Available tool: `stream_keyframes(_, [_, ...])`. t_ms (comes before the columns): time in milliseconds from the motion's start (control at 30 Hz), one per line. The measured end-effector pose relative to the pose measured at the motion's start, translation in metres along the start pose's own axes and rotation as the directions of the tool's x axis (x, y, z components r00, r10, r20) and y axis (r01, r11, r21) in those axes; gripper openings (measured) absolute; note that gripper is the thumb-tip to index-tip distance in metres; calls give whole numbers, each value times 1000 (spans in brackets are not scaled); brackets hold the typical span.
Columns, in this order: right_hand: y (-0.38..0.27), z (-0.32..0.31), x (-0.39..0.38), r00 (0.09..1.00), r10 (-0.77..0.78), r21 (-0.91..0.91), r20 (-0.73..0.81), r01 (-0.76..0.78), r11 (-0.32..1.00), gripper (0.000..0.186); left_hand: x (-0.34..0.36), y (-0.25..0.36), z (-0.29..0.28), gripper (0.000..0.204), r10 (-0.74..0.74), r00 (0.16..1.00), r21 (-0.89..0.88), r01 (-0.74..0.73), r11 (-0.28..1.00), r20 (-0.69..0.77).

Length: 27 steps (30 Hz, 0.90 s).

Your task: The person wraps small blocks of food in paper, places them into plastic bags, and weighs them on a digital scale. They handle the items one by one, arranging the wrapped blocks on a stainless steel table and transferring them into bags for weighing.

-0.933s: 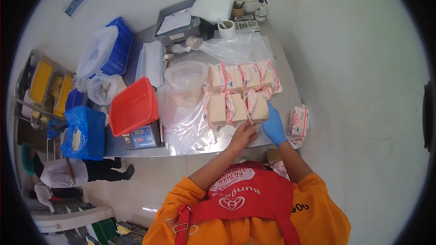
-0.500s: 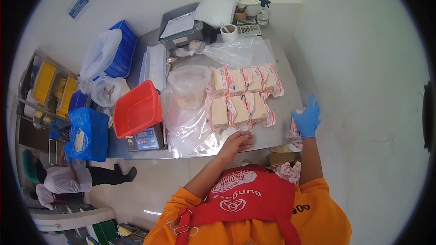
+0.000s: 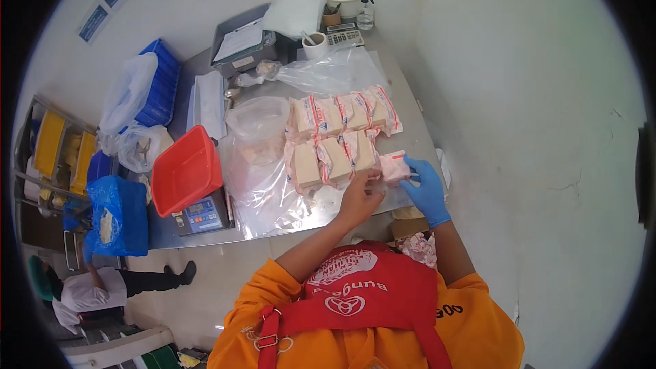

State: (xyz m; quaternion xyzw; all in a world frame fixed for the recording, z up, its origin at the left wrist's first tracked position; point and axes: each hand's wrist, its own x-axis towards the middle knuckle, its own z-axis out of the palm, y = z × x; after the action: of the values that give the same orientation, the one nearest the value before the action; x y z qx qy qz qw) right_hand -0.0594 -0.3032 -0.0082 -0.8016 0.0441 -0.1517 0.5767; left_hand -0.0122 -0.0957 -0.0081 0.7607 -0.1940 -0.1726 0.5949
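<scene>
My right hand [image 3: 425,188], in a blue glove, holds a small pink-and-white wrapped packet [image 3: 394,166] at the right end of the near row of packets. My bare left hand [image 3: 360,195] touches the same packet from the left. Two rows of similar wrapped tan blocks [image 3: 339,113] lie on clear plastic sheeting [image 3: 263,184] on the steel table [image 3: 410,116]. The near row [image 3: 333,158] ends right beside the held packet.
A red tray [image 3: 186,171] rests on a digital scale [image 3: 201,215] at the table's left. A clear plastic tub [image 3: 257,117], blue crate [image 3: 160,89], papers, calculator [image 3: 344,36] and spray bottle [image 3: 365,10] stand farther back. Another person [image 3: 89,294] stands on the floor lower left.
My right hand went out to the right past the table edge, then came back holding a packet and brought it to the near row. My left hand shifted right to meet it.
</scene>
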Motion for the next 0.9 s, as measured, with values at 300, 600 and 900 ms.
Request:
stream_keyframes(300, [11,-18,-4,994,-32,-255,-102,5,967,12,34,16,7,62,279,960,210,-274,939,4])
stream_keyframes(600, [24,-25,-8,993,119,321,-2,-112,940,14,60,29,3,24,259,927,327,-341,881,270])
stream_keyframes(900, [21,-15,2,949,152,-25,-276,-165,986,20,59,24,8,18,229,971,474,-235,848,73])
